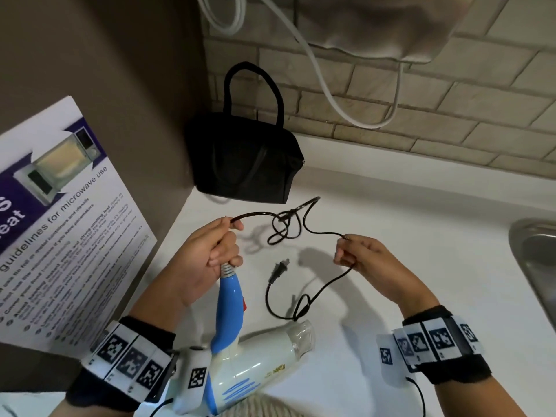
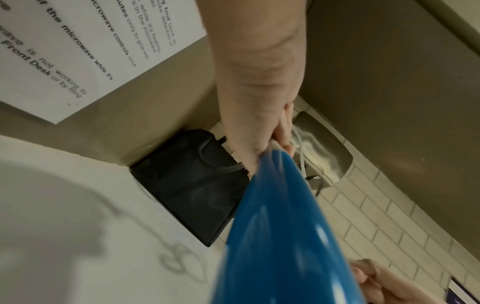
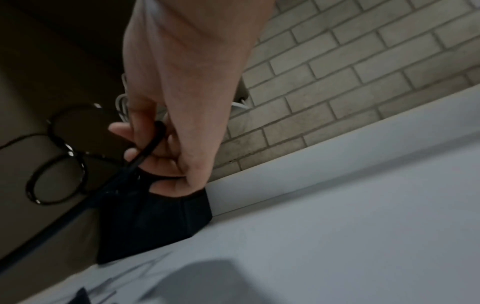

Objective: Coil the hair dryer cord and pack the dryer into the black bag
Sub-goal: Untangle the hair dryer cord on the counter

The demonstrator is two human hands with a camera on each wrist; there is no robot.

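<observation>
A white and blue hair dryer (image 1: 255, 365) hangs over the near counter edge, its blue handle (image 2: 280, 236) pointing up. My left hand (image 1: 210, 254) grips the end of that handle where the black cord (image 1: 285, 227) comes out. The cord runs right in a tangled loop to my right hand (image 1: 355, 254), which pinches it (image 3: 148, 148) between thumb and fingers. Below that hand the cord droops in a loose loop, and its plug (image 1: 278, 270) hangs free. The black bag (image 1: 243, 158) with its handles up stands in the far left corner, zipped as far as I can tell.
A white counter (image 1: 421, 236) spreads under both hands, with a steel sink (image 1: 538, 260) at the right edge. A microwave guidelines poster (image 1: 60, 230) hangs on the brown left wall. A white cable (image 1: 325, 82) dangles over the brick backsplash behind the bag.
</observation>
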